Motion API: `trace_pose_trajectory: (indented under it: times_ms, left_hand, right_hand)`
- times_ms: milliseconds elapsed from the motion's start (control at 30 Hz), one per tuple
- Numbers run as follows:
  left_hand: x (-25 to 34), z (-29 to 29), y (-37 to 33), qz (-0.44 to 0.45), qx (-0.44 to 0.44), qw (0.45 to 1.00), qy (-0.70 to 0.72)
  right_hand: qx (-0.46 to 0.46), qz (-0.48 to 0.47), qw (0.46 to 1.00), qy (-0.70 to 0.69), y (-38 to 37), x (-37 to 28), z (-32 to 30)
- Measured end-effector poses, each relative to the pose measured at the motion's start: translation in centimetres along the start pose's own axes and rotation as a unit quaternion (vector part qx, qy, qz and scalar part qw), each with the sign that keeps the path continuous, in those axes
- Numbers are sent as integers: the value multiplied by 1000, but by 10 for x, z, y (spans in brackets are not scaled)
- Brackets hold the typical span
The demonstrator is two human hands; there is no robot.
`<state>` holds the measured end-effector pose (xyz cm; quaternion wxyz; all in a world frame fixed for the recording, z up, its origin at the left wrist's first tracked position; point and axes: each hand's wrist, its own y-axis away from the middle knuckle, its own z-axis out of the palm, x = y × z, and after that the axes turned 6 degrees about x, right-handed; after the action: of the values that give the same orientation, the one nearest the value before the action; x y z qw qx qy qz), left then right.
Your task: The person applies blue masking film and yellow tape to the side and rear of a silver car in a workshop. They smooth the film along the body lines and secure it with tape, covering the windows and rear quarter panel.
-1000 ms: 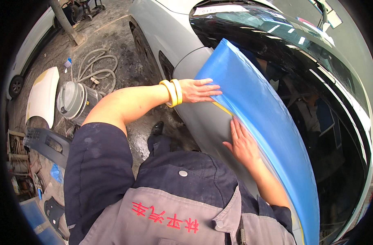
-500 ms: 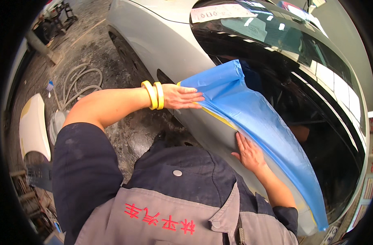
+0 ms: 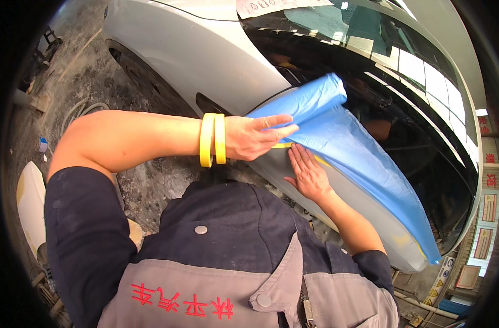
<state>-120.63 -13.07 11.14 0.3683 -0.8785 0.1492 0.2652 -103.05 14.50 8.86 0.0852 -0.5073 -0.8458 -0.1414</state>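
Note:
Blue masking film (image 3: pixel 364 153) runs along the upper edge of a car's grey, primed panel (image 3: pixel 364 205), with a loose fold standing up at its far end. Yellow masking tape (image 3: pixel 282 145) borders the film. My left hand (image 3: pixel 255 138) lies over the film's far end, fingers stretched and slightly apart, holding nothing visible. Two yellow tape rolls (image 3: pixel 212 139) circle my left wrist. Just to its right, my right hand (image 3: pixel 309 176) rests flat on the grey panel, fingertips at the tape edge close to the left fingers.
The white car body (image 3: pixel 205 49) spreads ahead, with a wheel (image 3: pixel 143 74) at its left and dark window glass (image 3: pixel 424 180) beyond the film. On the floor at left are a coiled hose (image 3: pixel 77 113) and a loose white panel (image 3: pixel 30 202). Framed signs (image 3: pixel 483 243) hang far right.
My right hand has slid up and left along the panel's edge, near my left hand. The left fingers have lifted and spread. The view has shifted somewhat.

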Motion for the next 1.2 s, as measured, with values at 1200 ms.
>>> trace_pose_trajectory:
  times_ms: [1200]
  left_hand:
    - [-153,-63,212,20,-112,993,-20]
  right_hand:
    - [200,-1,979,30,-185,-77,-6]
